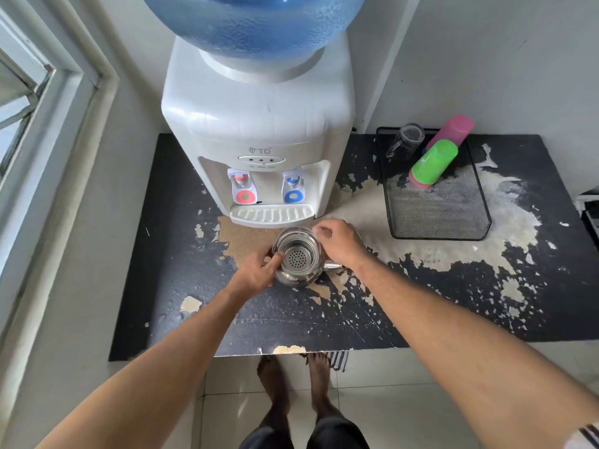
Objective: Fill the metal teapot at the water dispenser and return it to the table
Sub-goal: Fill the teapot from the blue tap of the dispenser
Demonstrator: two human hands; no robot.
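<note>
Left hand (259, 270) gripping metal teapot (296, 259) at near-left side, thumb curling over open rim. Right hand (340, 243) resting against teapot's far-right side, fingers curled at rim; whether gripping, cannot tell. Teapot sitting lidless on worn black table (421, 303), perforated strainer (296, 258) showing inside, spout pointing right, just before drip tray (271, 215) of white water dispenser (259, 124). Red tap (243, 186) and blue tap (293, 187) standing above tray. Black mesh tray (447, 212) lying at right, holding green cup (436, 162), pink cup (452, 129), glass mug (405, 140).
</note>
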